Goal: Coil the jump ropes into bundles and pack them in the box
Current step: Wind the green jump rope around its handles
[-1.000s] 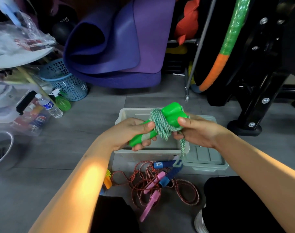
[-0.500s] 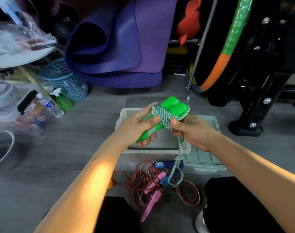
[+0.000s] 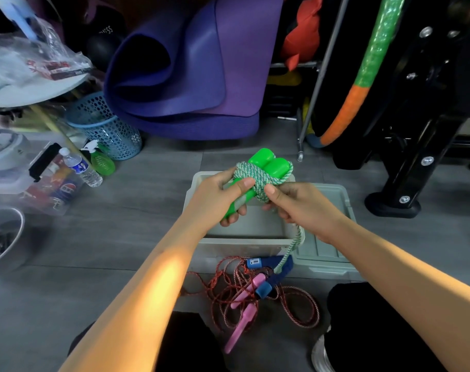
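Left hand [image 3: 217,194] grips the green handles [image 3: 266,167], right hand [image 3: 295,205] pinches the green rope [image 3: 255,181]; advise taut, adjacent wraps above the box [image 3: 244,240].

handles [image 3: 266,167] above box [image 3: 199,183] | lid [image 3: 333,253] right of box | loose ropes [image 3: 255,294] before box

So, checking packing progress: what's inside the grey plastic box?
The grey plastic box shows only bare floor; the hands and green-handled rope held above cover its far part.
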{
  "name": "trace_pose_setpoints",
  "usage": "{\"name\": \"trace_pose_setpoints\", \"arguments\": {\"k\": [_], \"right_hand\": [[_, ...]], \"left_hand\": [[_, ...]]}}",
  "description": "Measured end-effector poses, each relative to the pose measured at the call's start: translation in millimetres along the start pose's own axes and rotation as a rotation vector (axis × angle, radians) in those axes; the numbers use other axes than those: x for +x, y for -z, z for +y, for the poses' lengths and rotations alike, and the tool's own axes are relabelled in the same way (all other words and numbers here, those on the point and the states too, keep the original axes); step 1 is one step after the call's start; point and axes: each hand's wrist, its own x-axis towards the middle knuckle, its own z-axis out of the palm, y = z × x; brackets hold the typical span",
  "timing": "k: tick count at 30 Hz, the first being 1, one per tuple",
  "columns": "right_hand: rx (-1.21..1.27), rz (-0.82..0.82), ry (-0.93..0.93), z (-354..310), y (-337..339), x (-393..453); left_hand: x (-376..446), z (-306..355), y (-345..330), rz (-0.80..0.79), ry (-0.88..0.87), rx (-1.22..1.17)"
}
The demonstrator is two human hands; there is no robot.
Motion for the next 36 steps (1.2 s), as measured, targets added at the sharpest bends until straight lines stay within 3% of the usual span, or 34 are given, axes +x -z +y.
{"name": "trace_pose_setpoints", "arguments": {"k": [7,10,13,17,23,27,32,36], "right_hand": [[-0.768,0.154,0.193,6,10,-5],[-0.899,0.274,0.502,4,14,-5],[-0.882,0.239,0.675,2,17,-4],[-0.735,0.094,0.580,2,22,-1],[-0.367,-0.107,0.344,-7,31,-1],[-0.087,-0.317,0.229,-2,36,3],[0.187,-0.194,0.141,1,34,3],[0.278,-0.140,0.113,2,30,3]], "left_hand": [[9,-4,14,0.200,0.012,0.202],[9,-5,14,0.034,0.127,0.385],[7,-7,8,-0.170,0.186,0.411],[2,-5,7,-0.395,0.193,0.524],[-9,5,5,-0.627,0.150,0.414],[-8,4,5,-0.638,0.088,0.374],[-6,2,14,-0.602,0.033,0.295],[-7,1,17,-0.474,-0.007,0.154]]}}
